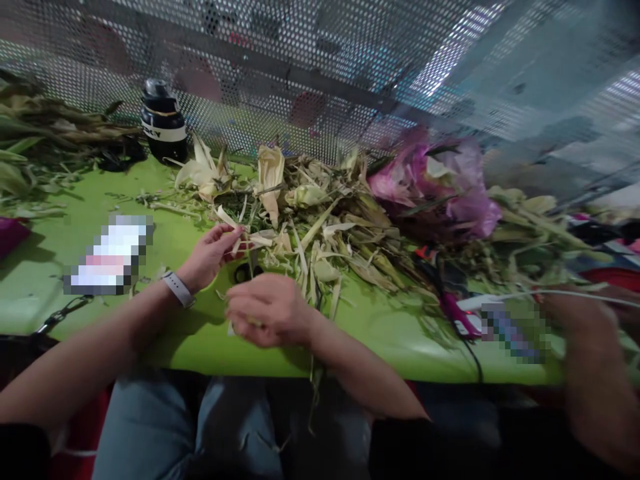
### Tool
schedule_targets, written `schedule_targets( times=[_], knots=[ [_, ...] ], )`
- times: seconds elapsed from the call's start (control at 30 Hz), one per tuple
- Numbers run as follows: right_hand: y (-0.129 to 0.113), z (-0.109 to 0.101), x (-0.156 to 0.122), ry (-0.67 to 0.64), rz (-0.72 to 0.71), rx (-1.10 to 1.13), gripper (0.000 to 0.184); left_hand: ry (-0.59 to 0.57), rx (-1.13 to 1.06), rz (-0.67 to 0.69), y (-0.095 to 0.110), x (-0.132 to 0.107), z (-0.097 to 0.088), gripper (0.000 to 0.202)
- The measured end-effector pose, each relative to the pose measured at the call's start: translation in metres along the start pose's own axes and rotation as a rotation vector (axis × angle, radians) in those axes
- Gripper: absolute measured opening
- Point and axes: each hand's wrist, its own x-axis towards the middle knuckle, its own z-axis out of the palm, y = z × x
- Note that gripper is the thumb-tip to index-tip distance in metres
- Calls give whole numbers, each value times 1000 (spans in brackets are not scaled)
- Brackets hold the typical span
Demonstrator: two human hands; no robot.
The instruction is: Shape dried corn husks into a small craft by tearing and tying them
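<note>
Jeans (143,427), lower left; left hand (217,250) is pinching pale strip (261,239); right hand (273,310) curling, grip unclear; centre, husks (306,195) remaining part-shredded.

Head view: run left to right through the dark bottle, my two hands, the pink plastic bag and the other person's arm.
Dark bottle → left hand → right hand → pink plastic bag → other person's arm.

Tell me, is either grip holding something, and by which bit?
The left grip seems to pinch a pale husk strip, though exactly which bit can't be told. The right grip is curled, so whether it holds anything can't be told.
</note>
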Motion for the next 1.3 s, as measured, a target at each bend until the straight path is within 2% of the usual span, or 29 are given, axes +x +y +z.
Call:
schedule_targets(
  times=[0.07, 0.1, 0.13, 0.2, 0.3, 0.33, 0.43, 0.5, 0.57, 0.6, 0.63, 0.7, 0.77, 0.87, 0.97, 1.17, 1.3],
  knots=[
    [11, -6, -1, 322, 163, -182, 6, -36, 62, 47, -2, -2, 1, 27],
    [17, -10, -2, 442, 236, -232, 5, -52, 85, 69, -2, -3, 1, 30],
    [22, -15, -2, 544, 291, -248, 7, -60, 103, 89, -3, -3, 1, 33],
    [29, -25, -5, 614, 420, -111, 11, -47, 131, 121, -3, -3, 1, 37],
    [32, -33, -8, 557, 609, 315, 18, 1, 171, 161, -2, -2, 1, 38],
    [33, -33, -8, 531, 661, 382, 19, -4, 181, 170, -2, -2, 1, 38],
    [39, -29, -3, 502, 753, 235, 22, -93, 193, 166, -3, -2, 1, 38],
    [44, -22, 1, 394, 808, 180, 27, -160, 212, 161, -6, -3, 0, 37],
    [49, -13, 2, 237, 900, 345, 34, -219, 252, 165, -9, -3, -1, 34],
    [50, -8, 2, 200, 945, 452, 35, -244, 271, 168, -10, -3, -2, 32],
    [51, -4, 2, 203, 982, 541, 35, -268, 285, 168, -11, -3, -2, 31],
    [53, 2, 0, 304, 1021, 633, 34, -283, 284, 156, -10, -4, -2, 32],
    [55, 6, -2, 398, 1036, 650, 31, -242, 275, 142, -7, -6, -1, 35],
    [57, 6, -2, 428, 1061, 640, 32, -217, 372, 109, -3, -11, 1, 35],
    [55, 6, -1, 435, 1073, 620, 34, -297, 509, 112, -3, -14, 3, 31],
    [54, 11, -2, 465, 1100, 757, 33, -448, 575, 217, -7, -14, 2, 28],
    [55, 16, -3, 502, 1111, 812, 33, -486, 644, 248, -8, -14, 1, 27]
  ],
)
